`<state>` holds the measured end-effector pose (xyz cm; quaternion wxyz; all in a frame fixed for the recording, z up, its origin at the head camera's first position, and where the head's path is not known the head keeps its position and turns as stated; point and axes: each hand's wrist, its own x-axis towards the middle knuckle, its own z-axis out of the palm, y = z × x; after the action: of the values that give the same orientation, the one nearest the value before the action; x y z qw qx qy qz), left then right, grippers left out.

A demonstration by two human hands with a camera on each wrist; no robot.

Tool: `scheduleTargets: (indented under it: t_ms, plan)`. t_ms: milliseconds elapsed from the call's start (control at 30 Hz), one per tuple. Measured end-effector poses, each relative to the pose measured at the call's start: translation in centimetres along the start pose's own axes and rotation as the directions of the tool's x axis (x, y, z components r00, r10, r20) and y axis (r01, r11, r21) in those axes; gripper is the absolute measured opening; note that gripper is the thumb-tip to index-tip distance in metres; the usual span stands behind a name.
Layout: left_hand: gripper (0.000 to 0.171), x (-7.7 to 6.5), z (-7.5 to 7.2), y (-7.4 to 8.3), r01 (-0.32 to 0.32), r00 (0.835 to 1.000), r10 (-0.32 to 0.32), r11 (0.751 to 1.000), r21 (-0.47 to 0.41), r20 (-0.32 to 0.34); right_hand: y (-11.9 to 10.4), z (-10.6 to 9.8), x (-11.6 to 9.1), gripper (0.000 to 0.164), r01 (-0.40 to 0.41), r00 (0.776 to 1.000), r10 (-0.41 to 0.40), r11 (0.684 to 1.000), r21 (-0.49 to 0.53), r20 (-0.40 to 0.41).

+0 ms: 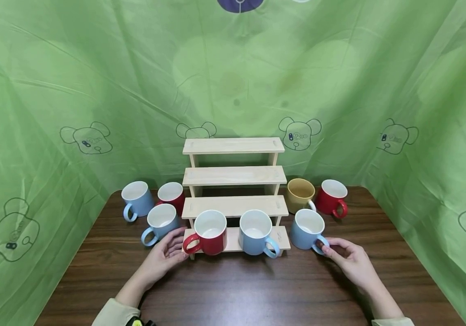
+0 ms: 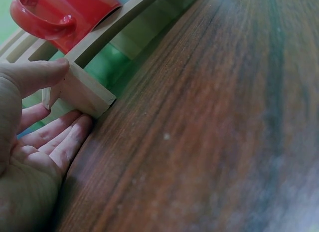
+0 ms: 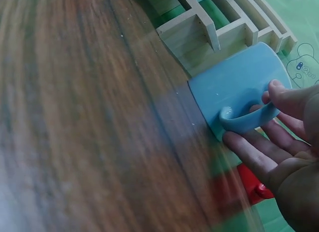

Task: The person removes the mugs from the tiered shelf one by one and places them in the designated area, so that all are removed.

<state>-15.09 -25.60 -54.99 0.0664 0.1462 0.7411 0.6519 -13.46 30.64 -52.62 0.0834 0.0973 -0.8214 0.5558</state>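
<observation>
A stepped wooden rack point(image 1: 234, 206) stands on the table. My left hand point(image 1: 163, 258) holds the left end of its lowest board, with the thumb point(image 2: 45, 75) at the front corner and the other fingers beside the end support. On that board sit a red mug point(image 1: 212, 237) and a light blue mug point(image 1: 253, 237), both upright with white insides. To the right of the rack, my right hand point(image 1: 351, 262) pinches the handle of another light blue mug point(image 3: 237, 87) between thumb and fingers. This mug stands upright on the table, its handle towards the hand.
Left of the rack stand two blue mugs point(image 1: 136, 201) point(image 1: 163, 226) and a red mug point(image 1: 179, 203). A yellow mug point(image 1: 295, 201) and a red mug point(image 1: 327, 203) stand at the back right. Green printed cloth point(image 1: 233, 90) encloses the dark wooden table point(image 1: 237, 290).
</observation>
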Motion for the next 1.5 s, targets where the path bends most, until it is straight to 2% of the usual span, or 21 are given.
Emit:
scheduleTargets:
  t_ms: [167,267,433,567,600,767,1033,1300,1500]
  plan:
    - [0.074,0.2,0.0,-0.1,-0.013,1.000,0.012,1.000,0.015,0.014,-0.7,-0.6,0.2,0.023,-0.038,0.999,0.039,0.993,-0.108,0.003]
    - [0.074,0.2,0.0,-0.1,-0.011,1.000,0.011,1.000,0.013,0.014,-1.5,-0.7,0.7,0.031,-0.033,0.999,0.030,0.982,-0.183,-0.022]
    - [0.076,0.0,-0.1,0.0,0.008,1.000,-0.008,1.000,0.005,0.007,-3.7,-0.5,2.0,0.039,0.002,0.994,-0.031,0.965,-0.262,-0.106]
    - [0.076,0.0,-0.1,0.1,0.017,1.000,-0.017,1.000,0.002,0.010,-5.6,0.2,3.0,0.037,0.049,0.989,-0.085,0.957,-0.285,-0.118]
    - [0.076,0.0,-0.1,0.1,0.021,1.000,-0.021,1.000,-0.003,0.008,-6.0,0.3,3.2,0.036,0.059,0.987,-0.103,0.947,-0.315,-0.125]
    - [0.075,0.1,0.1,0.0,0.000,1.000,0.001,1.000,-0.009,0.017,-8.0,1.2,3.8,0.037,0.083,0.979,-0.144,0.928,-0.363,-0.144]
    - [0.074,0.2,0.1,-0.1,-0.037,0.999,0.037,0.999,-0.017,0.025,-10.4,2.2,4.3,0.036,0.107,0.993,-0.111,0.986,-0.131,-0.027]
    - [0.074,0.1,0.0,0.0,-0.015,1.000,0.015,1.000,-0.009,0.018,-12.2,3.3,4.3,0.033,0.095,0.993,-0.096,0.995,0.018,0.068]
    - [0.075,0.1,0.0,0.0,-0.005,1.000,0.005,1.000,-0.006,0.012,-11.8,4.7,4.0,0.032,0.132,0.982,-0.140,0.989,0.067,0.128]
